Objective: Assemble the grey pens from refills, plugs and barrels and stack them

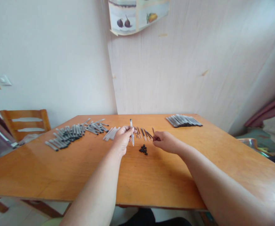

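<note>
My left hand (123, 138) is closed around a clear-barrelled pen (132, 135), which stands nearly upright with a dark upper end. To its right, my right hand (164, 142) is pinched at the end of a thin dark pen refill (149, 135). Its fingertips are partly hidden. Several other refills (142, 132) lie in a row between the two hands. A small heap of black pen caps (143, 149) rests on the table just below them. Clear pen barrels (110, 134) lie beside my left hand, which covers some of them.
The wooden table (88, 175) reaches to the wall. Many capped pens (68, 135) are piled at the left, with more pens (96, 126) behind. A neat stack of pens (183, 120) lies at the back right. A wooden chair (25, 125) stands beyond the left edge.
</note>
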`<state>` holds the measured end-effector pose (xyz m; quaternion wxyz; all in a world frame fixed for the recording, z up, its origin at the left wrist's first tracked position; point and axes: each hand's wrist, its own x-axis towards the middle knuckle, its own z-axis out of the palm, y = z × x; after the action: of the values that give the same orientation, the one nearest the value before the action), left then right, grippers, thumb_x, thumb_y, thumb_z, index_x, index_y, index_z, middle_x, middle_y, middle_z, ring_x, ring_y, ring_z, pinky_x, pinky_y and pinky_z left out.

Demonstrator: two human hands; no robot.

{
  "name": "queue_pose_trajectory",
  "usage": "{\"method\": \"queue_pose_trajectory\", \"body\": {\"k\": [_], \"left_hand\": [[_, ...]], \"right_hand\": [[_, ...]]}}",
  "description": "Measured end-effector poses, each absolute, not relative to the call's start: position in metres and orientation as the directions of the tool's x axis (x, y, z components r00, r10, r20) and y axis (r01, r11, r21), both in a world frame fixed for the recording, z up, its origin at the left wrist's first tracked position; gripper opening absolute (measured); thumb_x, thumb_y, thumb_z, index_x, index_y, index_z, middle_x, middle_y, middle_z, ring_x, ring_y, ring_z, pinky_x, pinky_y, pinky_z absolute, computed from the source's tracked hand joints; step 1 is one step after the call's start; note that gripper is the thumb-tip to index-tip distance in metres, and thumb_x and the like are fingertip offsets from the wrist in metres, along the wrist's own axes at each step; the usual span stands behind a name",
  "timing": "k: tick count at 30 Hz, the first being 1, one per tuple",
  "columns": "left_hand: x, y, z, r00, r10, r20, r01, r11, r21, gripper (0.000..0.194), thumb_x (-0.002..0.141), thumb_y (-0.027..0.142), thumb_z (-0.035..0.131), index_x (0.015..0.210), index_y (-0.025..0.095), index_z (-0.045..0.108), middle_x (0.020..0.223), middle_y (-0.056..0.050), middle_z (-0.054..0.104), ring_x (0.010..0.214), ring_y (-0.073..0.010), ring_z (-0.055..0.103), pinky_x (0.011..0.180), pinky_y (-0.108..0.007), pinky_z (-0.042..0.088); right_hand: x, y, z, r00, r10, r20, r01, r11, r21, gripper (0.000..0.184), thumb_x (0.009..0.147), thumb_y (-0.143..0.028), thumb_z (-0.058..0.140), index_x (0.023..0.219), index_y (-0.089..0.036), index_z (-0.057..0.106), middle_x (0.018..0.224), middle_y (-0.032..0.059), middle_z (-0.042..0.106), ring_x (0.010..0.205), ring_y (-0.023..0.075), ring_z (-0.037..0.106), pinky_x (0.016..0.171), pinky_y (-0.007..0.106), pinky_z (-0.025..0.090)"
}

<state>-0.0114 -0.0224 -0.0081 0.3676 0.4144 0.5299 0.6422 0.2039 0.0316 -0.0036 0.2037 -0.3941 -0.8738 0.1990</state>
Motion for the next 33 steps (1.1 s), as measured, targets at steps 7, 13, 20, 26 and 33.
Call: {"method": "queue_pose_trajectory", "body": {"k": [7,13,20,26,33], "left_hand": [[-0.01,-0.023,-0.005,-0.418,0.9,0.124,-0.048,-0.158,0.986,0.033,0.065,0.04,0.073,0.086,0.017,0.061,0.084,-0.006,0.071,0.06,-0.0088,0.053,0.049,-0.019,0.03],[-0.01,-0.023,-0.006,-0.418,0.9,0.122,-0.058,-0.161,0.985,0.033,0.064,0.04,0.073,0.085,0.017,0.061,0.084,-0.005,0.071,0.061,-0.009,0.054,0.049,-0.019,0.03],[-0.012,-0.023,-0.007,-0.402,0.907,0.124,-0.056,-0.159,0.986,0.032,0.066,0.039,0.073,0.085,0.017,0.061,0.083,-0.006,0.071,0.06,-0.0085,0.053,0.049,-0.019,0.029],[-0.013,-0.022,-0.008,-0.391,0.912,0.127,-0.064,-0.165,0.984,0.031,0.067,0.041,0.072,0.084,0.017,0.06,0.082,-0.005,0.07,0.059,-0.0082,0.052,0.048,-0.019,0.029],[-0.01,-0.023,-0.007,-0.394,0.911,0.124,-0.064,-0.161,0.985,0.03,0.067,0.04,0.071,0.084,0.017,0.06,0.081,-0.005,0.07,0.059,-0.0085,0.052,0.048,-0.02,0.029]], "right_hand": [[0.23,0.061,-0.005,-0.401,0.894,0.199,0.77,0.447,-0.455,0.013,0.067,-0.019,0.057,0.078,-0.017,0.065,0.067,0.0016,0.061,0.058,0.012,0.049,0.051,0.023,0.026],[0.234,0.059,-0.005,-0.458,0.883,0.104,0.81,0.463,-0.361,0.016,0.067,-0.025,0.064,0.081,-0.02,0.068,0.074,0.0027,0.065,0.062,0.0136,0.053,0.053,0.024,0.028],[0.232,0.058,-0.007,-0.502,0.863,0.06,0.826,0.499,-0.261,0.017,0.073,-0.028,0.061,0.085,-0.021,0.069,0.083,0.0062,0.068,0.074,0.0171,0.059,0.058,0.024,0.033],[0.229,0.053,-0.007,-0.512,0.858,0.044,0.836,0.509,-0.204,0.016,0.072,-0.023,0.06,0.085,-0.021,0.07,0.086,0.007,0.069,0.077,0.0188,0.059,0.06,0.025,0.034],[0.225,0.051,-0.006,-0.553,0.831,0.06,0.811,0.553,-0.188,0.018,0.071,-0.021,0.058,0.083,-0.02,0.071,0.085,0.0074,0.07,0.074,0.0187,0.059,0.058,0.026,0.033]]}}
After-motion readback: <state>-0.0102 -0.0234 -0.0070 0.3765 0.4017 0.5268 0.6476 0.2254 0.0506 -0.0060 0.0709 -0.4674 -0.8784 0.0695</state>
